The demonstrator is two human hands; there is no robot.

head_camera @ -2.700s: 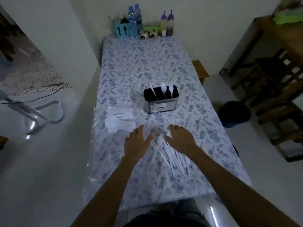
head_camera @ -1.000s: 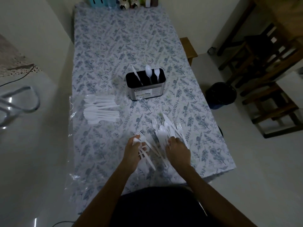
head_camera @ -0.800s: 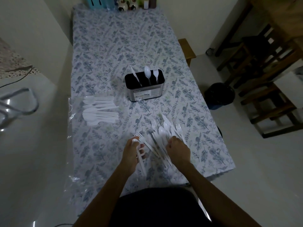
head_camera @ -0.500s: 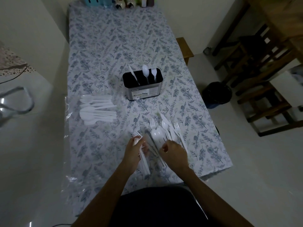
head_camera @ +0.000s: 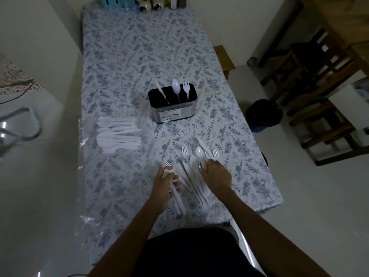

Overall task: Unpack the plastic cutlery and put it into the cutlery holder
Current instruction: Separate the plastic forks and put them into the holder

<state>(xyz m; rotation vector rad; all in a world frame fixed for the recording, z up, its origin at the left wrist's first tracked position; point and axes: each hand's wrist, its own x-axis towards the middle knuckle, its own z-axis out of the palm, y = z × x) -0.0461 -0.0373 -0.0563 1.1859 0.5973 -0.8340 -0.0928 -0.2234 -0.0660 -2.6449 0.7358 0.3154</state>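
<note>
Plastic cutlery (head_camera: 194,172), white and thin, lies fanned in a loose pile at the near edge of your table, at about 6 o'clock from the cutlery holder (head_camera: 173,105). Going by size: the long table (head_camera: 139,47) carries a smooth cloth printed with blue-grey leaf sprigs, and it fills most of your view. At its 9 o'clock edge lies a crinkled clear plastic bag (head_camera: 117,134), glossy, with more white pieces packed flat inside, handles pointing toward 3 o'clock. The holder stands upright near the table's middle, an oblong metal tin with rounded ends, a dark interior and a paper label on its near wall. A knife (head_camera: 161,92), a spoon (head_camera: 176,87) and a fork (head_camera: 186,89) stand in it, side by side, heads up.

Your left hand (head_camera: 164,186) is curled around a small bundle of pieces (head_camera: 176,193), fingers closed over them, handles sticking out toward 5 o'clock and fork tines showing past your thumb. Your right hand (head_camera: 216,175) rests palm-down on the pile, fingers bent onto the pieces near a spoon bowl; whether it pinches one, you cannot tell from here.

At the far 12 o'clock end stand a blue box (head_camera: 111,1) and small jars (head_camera: 149,6), partly cut off.
</note>
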